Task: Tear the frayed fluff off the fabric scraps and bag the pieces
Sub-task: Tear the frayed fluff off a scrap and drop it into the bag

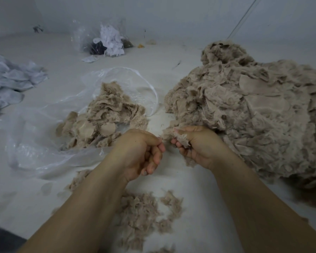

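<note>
My right hand (199, 145) grips a beige fabric scrap (181, 141); the fingers (177, 146) are curled round it, and frayed fluff sticks out between them and the thumb. The scrap touches the near edge of the large scrap pile (244, 110), which spreads from my right knuckles away to the far right.

My left hand (140, 152) sits just beside the right one, its fingers curled inward. Thumb and forefinger are pressed together at the tip (161, 141), right at the fluff edge of the scrap. Whether they pinch fibres there cannot be told. The remaining left fingers (153, 161) curl loosely toward the palm and hold nothing visible.

Beyond my left knuckles lies a clear plastic bag (49, 139), mouth open toward the hands. A smaller heap of bagged pieces (106, 117) rests on and inside its film, including several round beige cut-outs.

Below both wrists, between my forearms, torn fluff (144, 212) lies scattered on the white surface (195, 207).

Far beyond my fingertips, a second clear bag (102, 41) holds white and dark scraps, standing near the wall. Far to the left of my left hand lies a heap of white fabric (13, 79), well apart from the beige material.
</note>
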Tool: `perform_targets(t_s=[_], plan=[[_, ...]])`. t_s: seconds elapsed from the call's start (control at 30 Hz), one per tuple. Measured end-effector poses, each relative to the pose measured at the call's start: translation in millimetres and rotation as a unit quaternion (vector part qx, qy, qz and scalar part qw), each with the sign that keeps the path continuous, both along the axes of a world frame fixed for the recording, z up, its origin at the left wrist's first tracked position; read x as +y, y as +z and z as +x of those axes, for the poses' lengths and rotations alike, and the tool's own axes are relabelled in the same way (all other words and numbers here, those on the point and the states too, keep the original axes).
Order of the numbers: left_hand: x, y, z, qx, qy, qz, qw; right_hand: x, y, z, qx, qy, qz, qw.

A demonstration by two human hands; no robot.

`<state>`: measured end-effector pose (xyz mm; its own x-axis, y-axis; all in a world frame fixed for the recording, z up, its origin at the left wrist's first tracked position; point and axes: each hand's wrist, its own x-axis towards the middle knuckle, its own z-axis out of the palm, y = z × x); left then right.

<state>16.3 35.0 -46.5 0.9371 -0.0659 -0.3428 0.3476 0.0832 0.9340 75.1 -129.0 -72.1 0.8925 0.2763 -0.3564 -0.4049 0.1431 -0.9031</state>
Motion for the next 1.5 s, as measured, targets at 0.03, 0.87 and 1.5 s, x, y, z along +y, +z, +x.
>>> perform_targets(t_s=[0.03,0.87,1.5], plan=[[1.8,0.7,-0.3,-0.002,-0.011,-0.002,1.000,-0.3,-0.4,1.2,0.008,-0.012,0.005,1.000],[-20.7,-15.2,11.1,-0.011,-0.021,0.046,0.999,-6.8,-6.3,4.5,-0.040,0.095,0.051,0.993],[4.0,-8.2,0.6,-0.009,-0.147,0.092,0.985,-5.3,-8.9,6.6,0.010,0.014,0.021,1.000]])
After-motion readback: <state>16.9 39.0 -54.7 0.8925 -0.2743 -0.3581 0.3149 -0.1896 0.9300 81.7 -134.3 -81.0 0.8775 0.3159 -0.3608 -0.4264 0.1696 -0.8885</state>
